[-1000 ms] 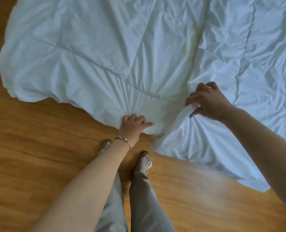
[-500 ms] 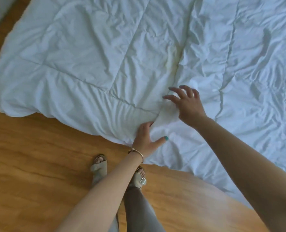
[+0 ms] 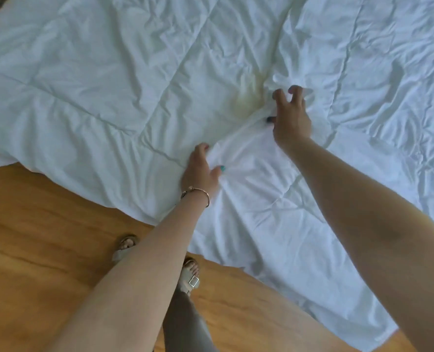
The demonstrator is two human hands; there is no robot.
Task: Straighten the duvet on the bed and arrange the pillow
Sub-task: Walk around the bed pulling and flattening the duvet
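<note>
The white quilted duvet (image 3: 109, 80) lies crumpled over the bed, its edge hanging down to the floor. My left hand (image 3: 200, 174), with a bracelet on its wrist, pinches a fold near that edge, fingers tucked under the cloth and thumb on top. Farther in, my right hand (image 3: 291, 115) rests on the duvet with fingers spread and bent. Its tips press into the bunched fabric. A taut fold runs between the two hands. No pillow is in view.
A wooden floor (image 3: 45, 237) runs along the near side of the bed. My feet in sandals (image 3: 191, 273) stand close to the hanging duvet corner (image 3: 358, 323). A yellowish stain (image 3: 249, 97) marks the cloth just left of my right hand.
My right hand let go of the gripped fold, opened and slid farther onto the bed. My left hand moved up from the hanging edge to a fold higher on the duvet. The view moved closer.
</note>
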